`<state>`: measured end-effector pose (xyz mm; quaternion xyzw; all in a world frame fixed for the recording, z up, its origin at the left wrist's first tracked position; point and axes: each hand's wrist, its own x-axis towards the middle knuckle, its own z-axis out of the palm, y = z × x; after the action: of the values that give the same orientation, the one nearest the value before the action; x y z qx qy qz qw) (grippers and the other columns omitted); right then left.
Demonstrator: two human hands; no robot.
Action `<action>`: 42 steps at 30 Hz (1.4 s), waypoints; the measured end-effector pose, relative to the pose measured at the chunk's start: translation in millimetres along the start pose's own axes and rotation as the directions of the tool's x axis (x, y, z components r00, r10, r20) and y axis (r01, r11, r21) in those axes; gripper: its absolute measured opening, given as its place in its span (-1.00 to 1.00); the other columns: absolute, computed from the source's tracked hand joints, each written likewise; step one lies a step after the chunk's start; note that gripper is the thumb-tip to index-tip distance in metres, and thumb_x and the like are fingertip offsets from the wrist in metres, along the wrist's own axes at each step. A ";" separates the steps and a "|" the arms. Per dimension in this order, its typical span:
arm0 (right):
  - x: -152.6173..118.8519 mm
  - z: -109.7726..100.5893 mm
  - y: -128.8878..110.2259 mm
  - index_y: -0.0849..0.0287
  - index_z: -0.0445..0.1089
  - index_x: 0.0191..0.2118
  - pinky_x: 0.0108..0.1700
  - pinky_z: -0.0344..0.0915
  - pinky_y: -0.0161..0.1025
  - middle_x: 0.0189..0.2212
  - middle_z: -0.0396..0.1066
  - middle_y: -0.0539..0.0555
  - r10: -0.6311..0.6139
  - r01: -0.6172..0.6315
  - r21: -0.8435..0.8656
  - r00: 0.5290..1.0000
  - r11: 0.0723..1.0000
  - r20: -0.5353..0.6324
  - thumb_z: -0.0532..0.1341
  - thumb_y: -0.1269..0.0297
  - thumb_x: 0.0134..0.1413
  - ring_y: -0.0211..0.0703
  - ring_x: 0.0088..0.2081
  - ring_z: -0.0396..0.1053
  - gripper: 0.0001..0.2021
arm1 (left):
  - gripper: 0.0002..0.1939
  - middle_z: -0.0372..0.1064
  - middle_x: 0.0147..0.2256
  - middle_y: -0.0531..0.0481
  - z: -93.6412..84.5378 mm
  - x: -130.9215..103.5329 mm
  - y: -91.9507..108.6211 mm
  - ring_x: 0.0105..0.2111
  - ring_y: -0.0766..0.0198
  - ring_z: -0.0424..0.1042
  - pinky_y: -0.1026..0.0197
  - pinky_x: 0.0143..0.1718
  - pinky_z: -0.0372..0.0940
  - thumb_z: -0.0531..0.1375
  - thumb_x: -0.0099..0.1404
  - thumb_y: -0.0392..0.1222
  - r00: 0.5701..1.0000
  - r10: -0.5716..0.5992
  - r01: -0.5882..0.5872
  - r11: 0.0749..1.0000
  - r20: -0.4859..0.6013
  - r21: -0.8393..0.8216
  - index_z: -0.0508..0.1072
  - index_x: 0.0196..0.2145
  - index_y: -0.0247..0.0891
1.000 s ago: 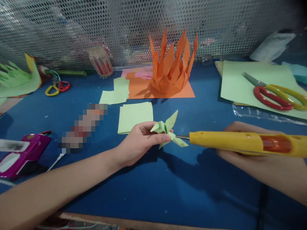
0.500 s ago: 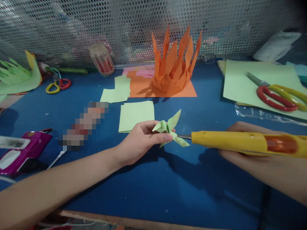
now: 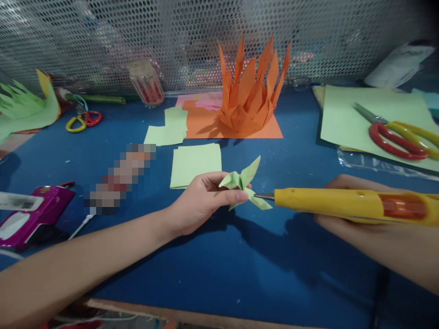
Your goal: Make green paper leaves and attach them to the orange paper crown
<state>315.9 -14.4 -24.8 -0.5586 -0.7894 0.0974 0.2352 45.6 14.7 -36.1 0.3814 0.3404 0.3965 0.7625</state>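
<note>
Between the thumb and fingers of my left hand [image 3: 212, 196] is a folded light-green paper piece [image 3: 249, 176] with several pointed petals spreading out. My right hand [image 3: 346, 205] is closed around a yellow hot glue gun [image 3: 329, 201], and most of its fingers are hidden behind the tool. The gun's metal nozzle [image 3: 265, 196] points left at the paper piece, right by its middle; whether they touch I cannot tell. A stack of light-green paper squares [image 3: 196, 162] lies just beyond my left hand.
An orange folded-paper flower [image 3: 248, 100] stands on an orange sheet [image 3: 202, 125] at the back. Large red-and-yellow scissors [image 3: 398, 141] rest on green sheets [image 3: 343, 112] at right. Left are small scissors [image 3: 84, 121], a jar [image 3: 147, 84] and a purple device [image 3: 41, 214]. A mesh panel [image 3: 192, 32] borders the back.
The whole view has shifted very slightly. My hands, the paper piece and the glue gun keep nearly the same positions relative to each other.
</note>
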 end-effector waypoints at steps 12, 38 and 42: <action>-1.3 -0.6 1.1 -0.01 0.24 -0.49 -0.60 0.29 -0.27 -0.67 0.33 -0.16 0.080 -0.078 -0.046 0.996 0.996 0.033 0.21 -0.02 -0.03 -0.22 -0.64 0.34 -0.76 | -0.80 0.50 -0.38 0.06 0.4 0.0 -0.3 -0.34 0.37 0.39 0.22 -0.12 0.23 0.50 -0.02 -0.23 1.000 -0.005 0.005 1.000 -0.012 0.004 0.59 -0.44 -0.27; 5.3 6.5 -5.0 0.01 0.29 -0.46 -0.68 0.23 -0.38 -0.66 0.38 -0.19 0.004 0.003 0.094 0.998 0.996 -0.070 0.29 0.11 -0.05 -0.28 -0.69 0.33 -0.81 | -0.80 0.52 -0.39 0.08 -1.2 0.8 -0.7 -0.33 0.40 0.42 0.27 -0.14 0.23 0.50 0.00 -0.27 1.000 -0.006 0.006 0.999 -0.002 -0.046 0.62 -0.39 -0.29; 4.7 8.7 -7.4 0.01 0.30 -0.47 -0.63 0.27 -0.36 -0.63 0.41 -0.18 0.056 -0.052 0.040 0.992 0.998 -0.111 0.28 0.08 -0.07 -0.27 -0.66 0.36 -0.81 | -0.81 0.53 -0.39 0.08 -1.1 0.3 -1.3 -0.34 0.41 0.42 0.26 -0.12 0.24 0.50 -0.01 -0.27 1.000 -0.003 0.003 0.999 0.002 -0.050 0.62 -0.40 -0.28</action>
<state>304.3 -11.8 -28.1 -0.5799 -0.7575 0.0870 0.2869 45.3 14.8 -37.8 0.3621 0.3305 0.4033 0.7727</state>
